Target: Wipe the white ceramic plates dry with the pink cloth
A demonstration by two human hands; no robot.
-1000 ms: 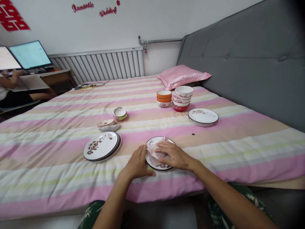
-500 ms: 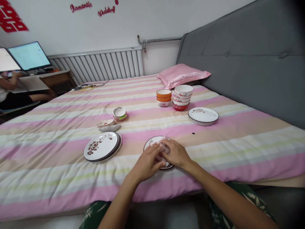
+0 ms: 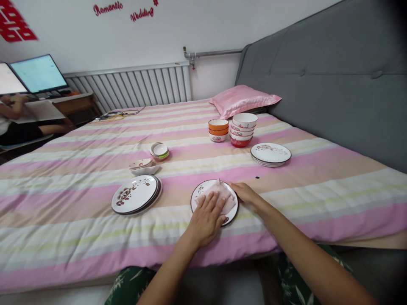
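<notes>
A white plate with a dark rim (image 3: pixel 199 191) lies near the front edge of the bed. A pale pink cloth (image 3: pixel 222 195) lies on it. My left hand (image 3: pixel 206 219) rests flat on the cloth, fingers stretched out. My right hand (image 3: pixel 244 193) sits at the plate's right edge, fingers against the rim.
On the striped pink bedspread (image 3: pixel 79 228) lie a stack of floral plates (image 3: pixel 136 195), small dishes (image 3: pixel 142 166), little saucers (image 3: pixel 160 151), orange bowls (image 3: pixel 218 129), red-and-white bowls (image 3: pixel 243 128) and another plate stack (image 3: pixel 270 153). A pink pillow (image 3: pixel 243 100) lies by the grey headboard (image 3: pixel 333 80). A person (image 3: pixel 12 120) sits at a desk, far left.
My left hand moved from the plate's left rim onto the cloth and spread it flat. My right hand left the cloth and slid to the plate's right edge.
</notes>
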